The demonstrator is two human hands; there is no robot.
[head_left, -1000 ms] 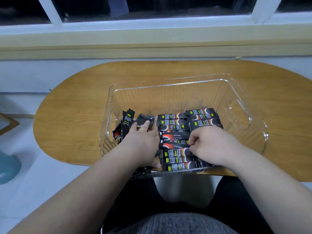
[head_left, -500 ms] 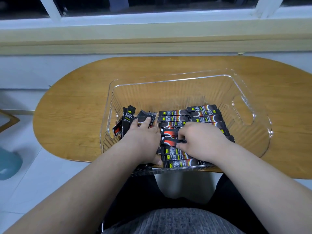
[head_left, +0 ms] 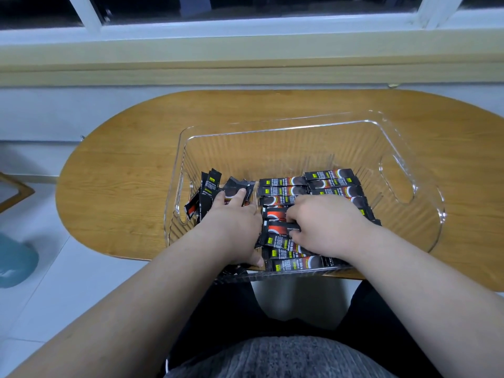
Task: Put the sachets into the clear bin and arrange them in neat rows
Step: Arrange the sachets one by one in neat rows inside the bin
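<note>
Left hand [head_left: 231, 223] presses, right hand [head_left: 328, 225] pinches sachets [head_left: 283, 190] in one clear bin [head_left: 272, 148].

A clear ribbed plastic bin [head_left: 272, 133] sits on an oval wooden table [head_left: 131, 165], reaching the table's near edge. In the bin's near-right part, two rows of black foil sachets [head_left: 283, 190] lie flat, side by side. A loose pile of black sachets [head_left: 210, 186] leans by the bin's left wall. The left hand [head_left: 231, 225] rests on that pile. The right hand [head_left: 327, 225] lies over the rows, pinching one sachet [head_left: 278, 229]. A pale window ledge [head_left: 245, 64] runs behind the bin.
</note>
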